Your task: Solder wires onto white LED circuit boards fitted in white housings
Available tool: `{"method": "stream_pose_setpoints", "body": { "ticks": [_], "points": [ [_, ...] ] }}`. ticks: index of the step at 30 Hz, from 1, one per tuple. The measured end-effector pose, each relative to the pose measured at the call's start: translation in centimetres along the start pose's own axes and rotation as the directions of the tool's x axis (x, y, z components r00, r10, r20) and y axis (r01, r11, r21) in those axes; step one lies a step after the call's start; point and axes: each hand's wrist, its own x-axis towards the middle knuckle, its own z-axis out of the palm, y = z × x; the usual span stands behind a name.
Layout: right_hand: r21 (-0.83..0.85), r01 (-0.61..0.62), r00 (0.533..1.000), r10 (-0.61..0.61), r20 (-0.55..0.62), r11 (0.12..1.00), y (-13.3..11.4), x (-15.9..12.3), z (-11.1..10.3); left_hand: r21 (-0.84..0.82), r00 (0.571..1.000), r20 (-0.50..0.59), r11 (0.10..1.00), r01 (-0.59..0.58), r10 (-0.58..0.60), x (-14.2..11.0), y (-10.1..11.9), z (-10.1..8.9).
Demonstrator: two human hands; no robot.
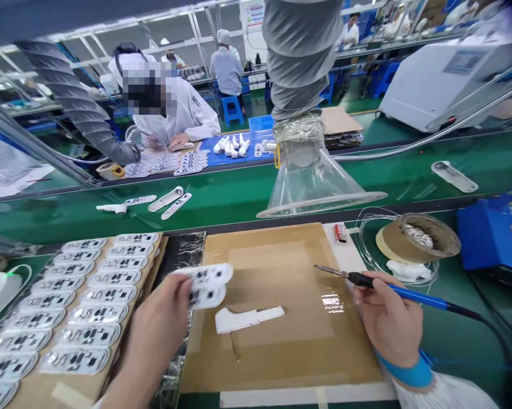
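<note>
My left hand (166, 311) is closed, pinching a pair of white rounded circuit boards (211, 286) over the left part of a brown cardboard sheet (298, 358). Dark components show on their faces. In my right hand (390, 318) lies a soldering iron (426, 299) with a blue handle, its metal tip pointing left above the cardboard. Below the boards, a white plastic housing (250, 319) rests on the sheet, a thin wire hanging from it. My right wrist wears a blue band (409, 372).
Rows of circuit boards (75, 284) lie on cardboard at left. A clear fume hood (311, 182) hangs ahead. Solder wire (369, 227), a round container (418, 241), a red battery (340, 233) and a blue device (494, 233) stand right. A co-worker (175, 108) sits opposite.
</note>
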Motion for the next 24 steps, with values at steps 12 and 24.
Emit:
{"method": "stream_pose_setpoints", "body": {
  "ticks": [12,24],
  "points": [
    [0.011,0.080,0.996,-0.079,-0.044,0.997,-0.3,0.2,0.3,0.009,0.917,0.288,0.957,-0.291,0.277,5.4,11.1,6.9],
    [0.005,0.184,0.982,-0.184,0.032,0.983,0.1,0.7,0.0,-0.341,0.690,0.320,0.759,-0.555,0.649,6.2,8.4,7.4]
  ]
}}
